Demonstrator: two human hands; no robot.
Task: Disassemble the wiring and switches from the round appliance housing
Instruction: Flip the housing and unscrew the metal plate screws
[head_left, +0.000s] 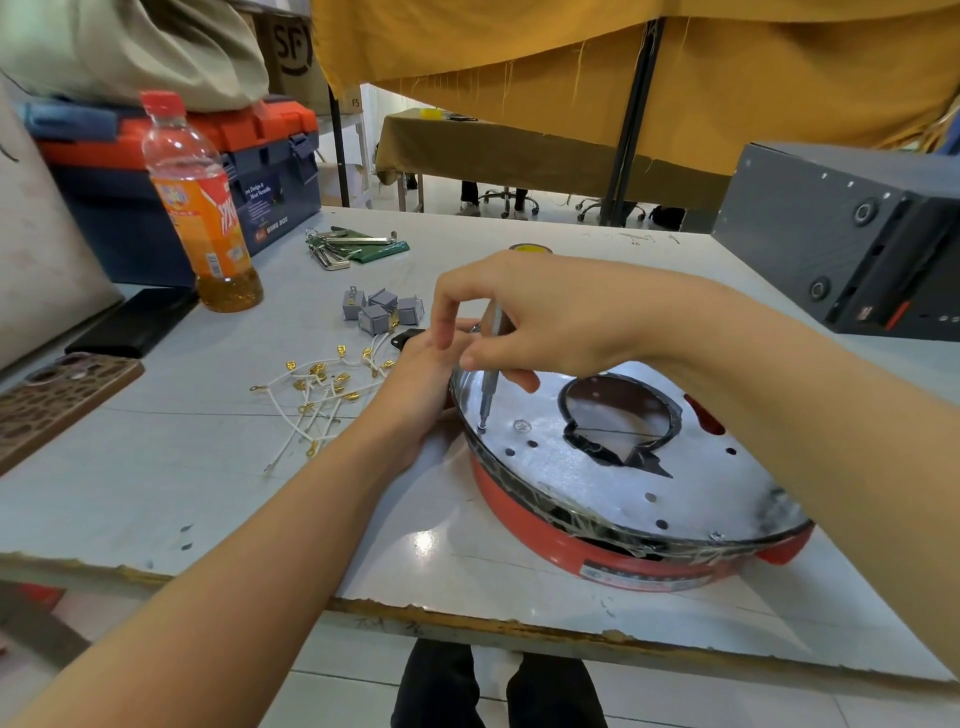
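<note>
A round red housing (613, 558) with a shiny metal plate (587, 467) on top lies on the table at centre right. My right hand (530, 317) pinches a slim metal screwdriver (488, 384) held upright, its tip on a screw near the plate's left edge. My left hand (415, 384) grips the housing's left rim. Removed white wires with gold terminals (317, 395) lie loose to the left. Several grey switches (382, 310) sit behind them.
An orange drink bottle (200, 208), a blue and orange toolbox (171, 171), hex keys (343, 248), a black wallet (135, 319) and a phone (57, 400) stand at the left. A grey box (847, 234) sits at the back right. The table's chipped front edge (467, 618) is near.
</note>
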